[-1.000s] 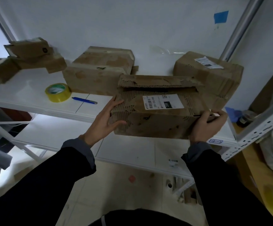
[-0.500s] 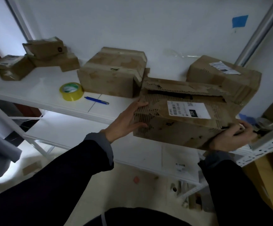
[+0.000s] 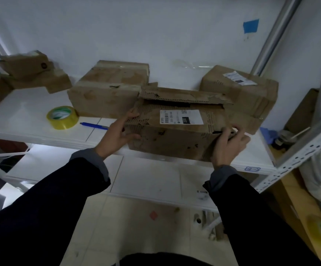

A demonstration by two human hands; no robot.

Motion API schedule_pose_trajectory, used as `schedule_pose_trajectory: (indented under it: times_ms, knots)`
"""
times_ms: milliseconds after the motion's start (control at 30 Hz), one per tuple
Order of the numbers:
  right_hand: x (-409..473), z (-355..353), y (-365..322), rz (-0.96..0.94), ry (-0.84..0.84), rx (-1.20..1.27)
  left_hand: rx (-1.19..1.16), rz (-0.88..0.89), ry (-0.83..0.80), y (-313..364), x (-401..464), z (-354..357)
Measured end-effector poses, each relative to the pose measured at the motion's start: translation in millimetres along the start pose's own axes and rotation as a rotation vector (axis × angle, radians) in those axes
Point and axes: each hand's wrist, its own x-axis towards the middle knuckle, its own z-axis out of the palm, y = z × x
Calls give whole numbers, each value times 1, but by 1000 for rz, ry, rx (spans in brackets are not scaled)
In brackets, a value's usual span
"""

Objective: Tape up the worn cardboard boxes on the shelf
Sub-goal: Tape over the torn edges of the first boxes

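Head view shows a battered brown corrugated cardboard box with a white shipping label (image 3: 176, 129) at the front edge of the white shelf (image 3: 31, 121), its long axis running left to right across the person's front. Left hand (image 3: 117, 134) clasps the box's left end, thumb on the front face and fingers (image 3: 131, 115) curled over the top corner. Right hand (image 3: 227, 144) grips the lower right front corner, fingers bent round the edge. Both hands sit at opposite ends, so the box lies squarely between them.

Its skin is peeled in places to bare ribbed fluting, and the torn top flap (image 3: 182, 96) stands slightly lifted, leaving a dark gap along the seam; that gap looks like the place to seal. A yellow roll of clear packing tape (image 3: 62, 117) lies flat on the shelf well to the left, nearer the left hand, with a blue pen (image 3: 93, 126) just beside it. Behind stand a scuffed taped brown carton (image 3: 109, 89) and a labelled brown carton (image 3: 240, 89) to the right, which touches the held box. More crumpled small brown boxes (image 3: 27, 73) sit at far left.
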Motion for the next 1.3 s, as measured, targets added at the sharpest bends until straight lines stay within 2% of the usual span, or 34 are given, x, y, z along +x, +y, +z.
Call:
schedule_pose_trajectory:
  times_ms: [233,333,533,700,767,867,967,1067,1200,1300]
  knots:
    - [7,24,-8,10,-190,-23,52,-18,78,-16,0,-18]
    - [12,15,-3,-58,-256,-61,82,14,76,-17,0,-19]
    - [7,-7,0,-165,-333,-146,10,-29,232,-18,-2,1]
    - [7,-16,5,-194,-417,-116,7,-5,204,-20,-3,-5]
    - [4,-16,5,-209,-355,-136,11,-18,165,-23,-6,-4]
    - [-6,-6,-10,-402,-159,-224,29,-32,128,-27,-8,-5]
    - [-27,20,-43,-600,-113,-236,30,-49,64,-22,-7,-14]
    - [-55,57,-82,-747,-220,-151,10,-99,20,-23,-14,-28]
    - [-111,108,-125,-867,-504,-26,12,-236,81,-36,-40,-59]
    - [-153,149,-149,-875,-749,-21,76,-303,132,-50,-64,-93]
